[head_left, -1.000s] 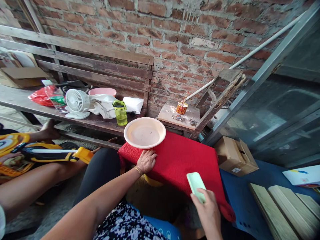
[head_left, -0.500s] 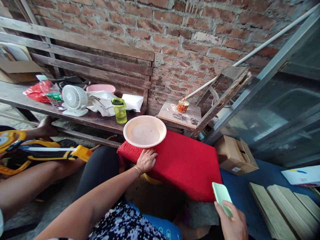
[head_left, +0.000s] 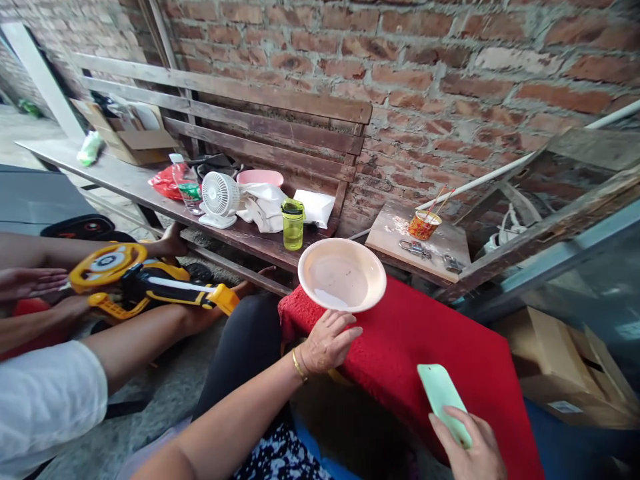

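Observation:
My right hand (head_left: 474, 441) grips a pale green phone (head_left: 444, 400), its back facing up, above the near right part of a red cloth-covered table (head_left: 420, 327). My left hand (head_left: 327, 343), with a gold bracelet at the wrist, hovers or rests at the table's near edge, its fingers stretched out and apart. Just beyond those fingertips stands a round cream basin (head_left: 343, 275); whether they touch its rim I cannot tell. A few dark specks show on the basin's bottom. Nothing is held in my left hand.
On the wooden bench (head_left: 195, 230) are a green bottle (head_left: 293, 227), a white fan (head_left: 219, 199) and a pink basin (head_left: 260, 177). A side table holds a paper cup (head_left: 424, 223) and padlocks. Left sits another person with a yellow-black toy (head_left: 165, 280); a cardboard box (head_left: 565, 373) stands right.
The view has swung left, bringing more of the other person into sight. My left hand has lifted slightly and spread its fingers. The phone stays in my right hand.

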A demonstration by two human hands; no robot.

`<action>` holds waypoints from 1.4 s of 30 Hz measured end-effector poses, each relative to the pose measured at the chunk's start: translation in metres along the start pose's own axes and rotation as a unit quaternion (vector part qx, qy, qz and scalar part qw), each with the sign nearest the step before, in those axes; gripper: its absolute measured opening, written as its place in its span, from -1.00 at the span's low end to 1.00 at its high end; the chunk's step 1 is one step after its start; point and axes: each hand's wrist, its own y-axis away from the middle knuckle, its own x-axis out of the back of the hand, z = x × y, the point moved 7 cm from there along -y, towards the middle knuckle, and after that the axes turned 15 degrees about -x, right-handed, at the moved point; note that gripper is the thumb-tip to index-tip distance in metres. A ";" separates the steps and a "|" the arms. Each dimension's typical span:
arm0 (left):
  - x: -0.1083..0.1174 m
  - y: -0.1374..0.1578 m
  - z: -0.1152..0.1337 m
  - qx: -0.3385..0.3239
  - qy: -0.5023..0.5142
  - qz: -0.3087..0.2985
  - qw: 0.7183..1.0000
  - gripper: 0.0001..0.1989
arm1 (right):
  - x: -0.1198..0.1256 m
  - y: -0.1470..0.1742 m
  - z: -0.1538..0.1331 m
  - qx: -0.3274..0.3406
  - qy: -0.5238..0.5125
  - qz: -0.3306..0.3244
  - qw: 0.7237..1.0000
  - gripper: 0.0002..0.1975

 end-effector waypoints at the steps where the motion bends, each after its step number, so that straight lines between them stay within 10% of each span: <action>1: 0.015 -0.002 -0.005 0.004 -0.024 0.040 0.999 -0.57 | -0.013 0.007 -0.018 0.023 -0.008 -0.007 1.000 -0.41; 8: 0.050 0.020 -0.082 0.321 -0.175 0.101 0.925 -0.65 | -0.111 0.062 -0.132 0.239 0.006 -0.071 0.968 -0.65; 13: 0.043 0.042 -0.114 0.439 -0.129 0.050 0.888 -0.61 | -0.086 0.027 -0.093 0.141 0.040 -0.015 0.989 -0.52; 17: 0.042 0.038 -0.111 0.418 -0.125 0.023 0.900 -0.63 | -0.049 0.005 -0.059 0.013 0.038 0.045 0.998 -0.47; 25: 0.036 0.025 -0.097 0.364 -0.123 0.008 0.923 -0.69 | -0.133 0.055 -0.149 0.193 0.034 -0.111 0.974 -0.76; 32: 0.037 0.022 -0.093 0.317 -0.120 0.018 0.941 -0.74 | -0.095 0.016 -0.111 0.020 0.049 -0.001 0.999 -0.61; 42: 0.042 0.015 -0.085 0.267 -0.108 0.040 0.957 -0.74 | -0.105 -0.001 -0.132 0.071 0.126 0.003 0.989 -0.59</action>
